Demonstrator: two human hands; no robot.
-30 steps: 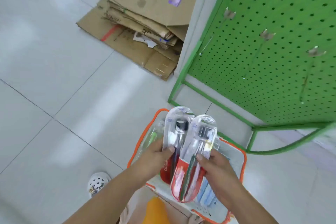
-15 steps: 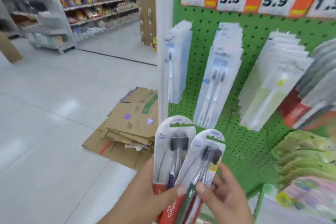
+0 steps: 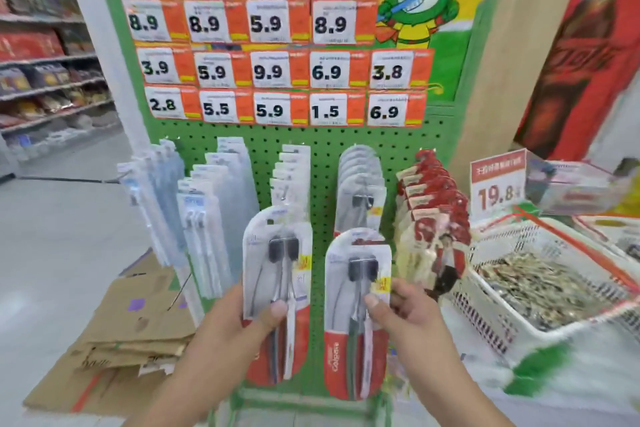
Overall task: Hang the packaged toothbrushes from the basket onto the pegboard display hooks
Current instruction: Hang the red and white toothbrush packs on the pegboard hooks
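Observation:
My left hand (image 3: 239, 326) grips a red and clear toothbrush pack (image 3: 277, 274) upright, thumb on its front. A matching second pack (image 3: 356, 291) stands upright in my right hand (image 3: 408, 319), pinched between thumb and fingers. Both packs are held side by side in front of the green pegboard (image 3: 322, 149). On its hooks hang rows of packs: pale blue ones (image 3: 162, 198), white ones (image 3: 292, 173), a matching round-topped row (image 3: 362, 184) and red ones (image 3: 433, 198). The basket the packs came from is out of view.
Price tags (image 3: 270, 69) fill the board's top. Flattened cardboard (image 3: 131, 329) lies on the floor at lower left. A white wire basket (image 3: 540, 274) of small goods stands at right, with a 19.8 sign (image 3: 497, 184). Store shelves (image 3: 45, 80) line the far left.
My view rose from the floor basket to the pegboard. Both hands lifted the two packs and drew them apart, so they no longer overlap.

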